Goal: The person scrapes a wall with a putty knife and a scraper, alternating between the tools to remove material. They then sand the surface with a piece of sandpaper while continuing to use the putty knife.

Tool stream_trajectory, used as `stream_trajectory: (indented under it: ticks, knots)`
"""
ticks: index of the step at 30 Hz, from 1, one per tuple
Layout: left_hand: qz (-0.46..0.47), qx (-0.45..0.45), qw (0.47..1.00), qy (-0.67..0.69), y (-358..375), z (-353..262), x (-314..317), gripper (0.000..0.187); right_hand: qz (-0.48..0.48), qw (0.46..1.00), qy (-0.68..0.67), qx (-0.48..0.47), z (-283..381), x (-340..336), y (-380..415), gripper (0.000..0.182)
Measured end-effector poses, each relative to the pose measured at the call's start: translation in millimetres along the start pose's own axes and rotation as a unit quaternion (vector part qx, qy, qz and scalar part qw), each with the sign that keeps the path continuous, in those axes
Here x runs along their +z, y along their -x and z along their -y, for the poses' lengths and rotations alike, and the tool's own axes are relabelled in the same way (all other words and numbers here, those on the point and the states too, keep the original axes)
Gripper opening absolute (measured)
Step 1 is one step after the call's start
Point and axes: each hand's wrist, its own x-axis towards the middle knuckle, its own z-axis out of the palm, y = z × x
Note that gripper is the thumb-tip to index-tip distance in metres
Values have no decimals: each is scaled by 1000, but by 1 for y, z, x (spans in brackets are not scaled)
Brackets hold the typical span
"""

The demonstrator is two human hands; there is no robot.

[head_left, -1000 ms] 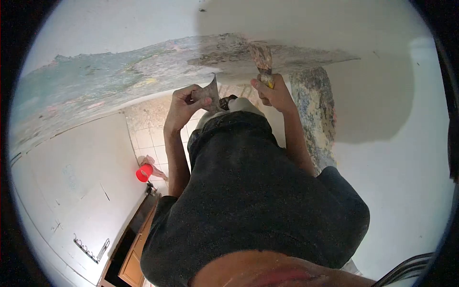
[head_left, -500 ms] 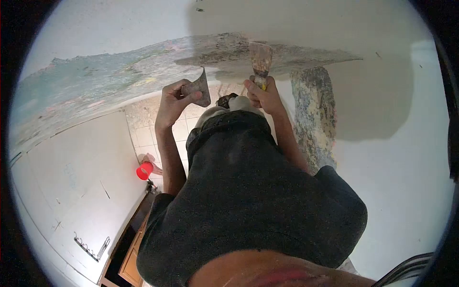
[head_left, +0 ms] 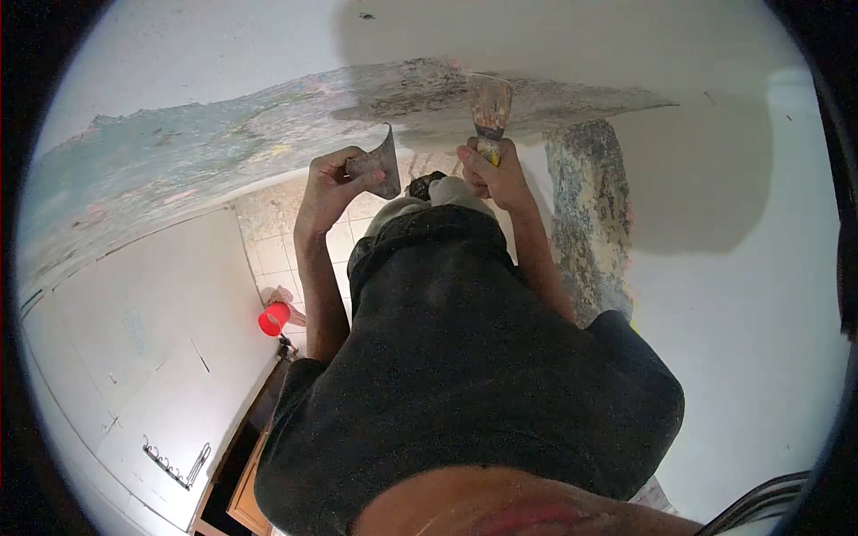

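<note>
My left hand is closed on a curled grey piece of sandpaper, thumb on its near face and one corner bending upward. In my right hand is a putty knife, gripped by its yellow-marked handle. Its stained blade points up and overlaps the bare, scraped band of wall in this view. Both hands are in front of my body, a short way apart, with the tools not touching each other.
A second scraped patch runs down the wall beside my right arm. To the left, a red cup-like container is near the tiled floor. A hook rack and a wooden cabinet appear at lower left, dark cables at lower right.
My left hand has shifted slightly right with the sandpaper. The putty knife has risen a little in view; both grips are unchanged.
</note>
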Motion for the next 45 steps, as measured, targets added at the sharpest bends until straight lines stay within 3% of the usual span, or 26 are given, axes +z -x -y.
stream_trajectory:
  ticks: [12,15,18,21,27,30,33,36,39,42,45]
  knots:
    - [1,-6,1000,3,-2,14,-1,15,23,999,32,-34,-1,-10,-9,31]
    - [6,-9,1000,10,0,7,5,15,36,999,-38,1,-8,-12,-7,30]
    - [0,-8,1000,10,1,8,6,15,39,999,20,-4,-2,-15,-9,28]
    - [7,-5,1000,21,0,12,4,15,34,998,-57,-7,2,-10,1,27]
    - [4,-10,1000,12,1,6,6,16,39,998,35,28,6,-17,-1,31]
    - [14,11,1000,-21,-2,13,4,17,30,999,20,-27,0,-17,-5,25]
    - [5,-12,1000,-13,0,5,10,16,55,997,56,-22,11,-20,-4,28]
    - [2,-11,1000,-16,0,-1,11,16,79,997,1,-21,10,-26,6,22]
    - [1,-4,999,-46,-1,5,7,16,35,996,-20,-85,24,-17,16,38]
    - [7,1,1000,-19,-1,6,7,15,12,987,83,-134,20,-30,16,55]
    - [0,-5,1000,2,0,3,9,13,43,991,6,-124,22,-37,18,50]
